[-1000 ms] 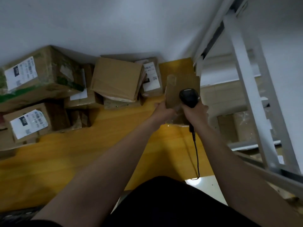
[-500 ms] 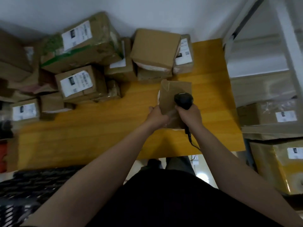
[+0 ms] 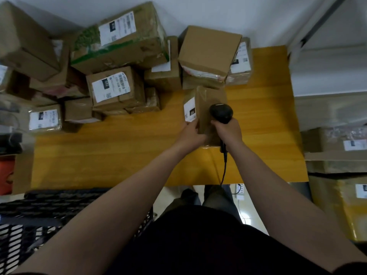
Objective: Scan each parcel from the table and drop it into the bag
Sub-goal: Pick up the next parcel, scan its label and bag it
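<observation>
We look from a single wide-angle camera on the person's head, facing forward and steeply down over the yellow table (image 3: 99,155), close enough that both forearms (image 3: 139,195) fill the foreground.

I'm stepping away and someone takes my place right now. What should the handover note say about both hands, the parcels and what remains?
Left hand grips the upright brown parcel beside its white label.
Right hand grips the black corded scanner, head over the parcel's plain face.
The other parcels lie piled along the table's far side.
Done: one parcel picked; whether it is scanned cannot be told.
Left: scan it, bag it, then the pile. No bag identifiable; a black mesh container sits lower left.
</observation>
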